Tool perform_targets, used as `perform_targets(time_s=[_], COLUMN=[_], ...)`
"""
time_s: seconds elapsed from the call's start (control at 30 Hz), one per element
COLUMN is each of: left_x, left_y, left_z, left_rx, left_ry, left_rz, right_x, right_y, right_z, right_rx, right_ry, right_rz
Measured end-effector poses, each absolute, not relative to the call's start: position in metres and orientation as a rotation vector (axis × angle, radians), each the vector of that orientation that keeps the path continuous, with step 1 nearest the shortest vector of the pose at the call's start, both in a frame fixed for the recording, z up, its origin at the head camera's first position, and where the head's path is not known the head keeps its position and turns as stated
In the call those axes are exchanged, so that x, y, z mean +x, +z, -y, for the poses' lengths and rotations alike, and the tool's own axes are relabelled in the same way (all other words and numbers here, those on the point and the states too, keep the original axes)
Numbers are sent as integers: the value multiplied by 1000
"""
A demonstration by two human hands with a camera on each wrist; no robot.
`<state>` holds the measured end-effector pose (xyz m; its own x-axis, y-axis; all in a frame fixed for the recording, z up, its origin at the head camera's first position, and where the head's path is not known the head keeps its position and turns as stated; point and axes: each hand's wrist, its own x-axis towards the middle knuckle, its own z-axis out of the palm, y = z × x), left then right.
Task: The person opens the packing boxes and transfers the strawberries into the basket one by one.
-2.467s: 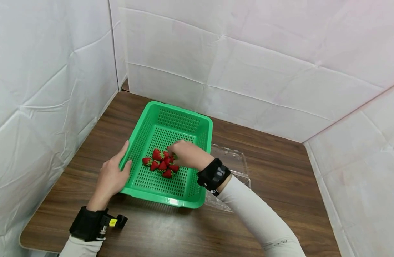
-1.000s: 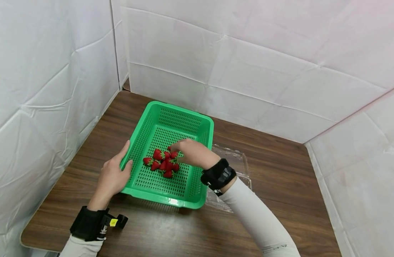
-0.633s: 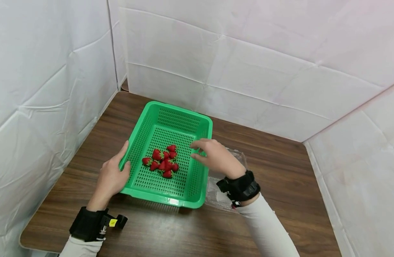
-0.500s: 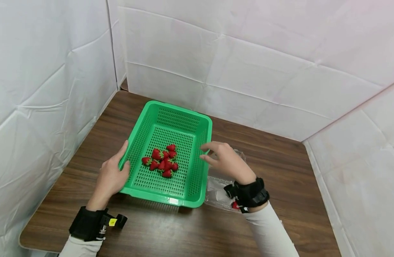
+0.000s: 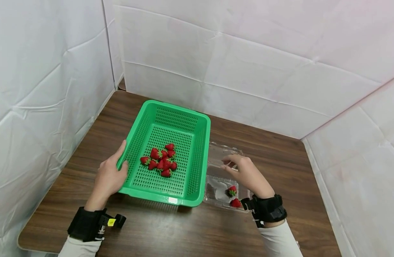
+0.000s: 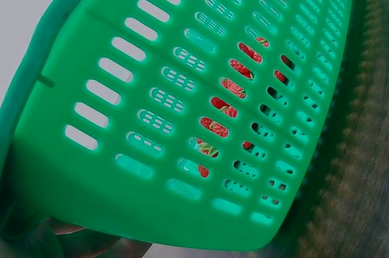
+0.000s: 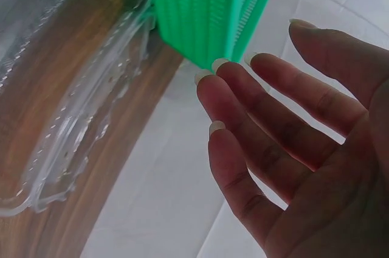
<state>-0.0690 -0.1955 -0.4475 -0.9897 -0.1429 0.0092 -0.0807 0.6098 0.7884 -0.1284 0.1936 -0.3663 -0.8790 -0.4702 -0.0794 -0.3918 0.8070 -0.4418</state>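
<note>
Head view: the left hand (image 5: 108,177) grips the left rim of the green basket (image 5: 190,121), thumb hooked inside, near the table's (image 5: 280,160) back left corner. A cluster of strawberries (image 5: 160,161) lies mid-basket. The right hand (image 5: 246,174) hovers, fingers relaxed and empty, over the clear clamshell (image 5: 216,185) touching the basket's right side; two strawberries (image 5: 233,196) sit in it.

Left wrist view: berries show through the basket's slotted wall (image 6: 182,106).

Right wrist view: fingers (image 7: 267,130) spread, holding nothing, above the clamshell (image 7: 79,130).
</note>
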Motion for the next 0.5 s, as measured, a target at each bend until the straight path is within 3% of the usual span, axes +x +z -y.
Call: perform_targets(time_s=[0.5], left_x=[-70], left_y=[-449], left_z=[197], left_rx=[179], left_ry=[-1346], left_rz=[2765], right_x=[-119], right_y=[-381], right_z=[-218], right_rx=[-617], right_ry=[-511], right_rz=[-2794])
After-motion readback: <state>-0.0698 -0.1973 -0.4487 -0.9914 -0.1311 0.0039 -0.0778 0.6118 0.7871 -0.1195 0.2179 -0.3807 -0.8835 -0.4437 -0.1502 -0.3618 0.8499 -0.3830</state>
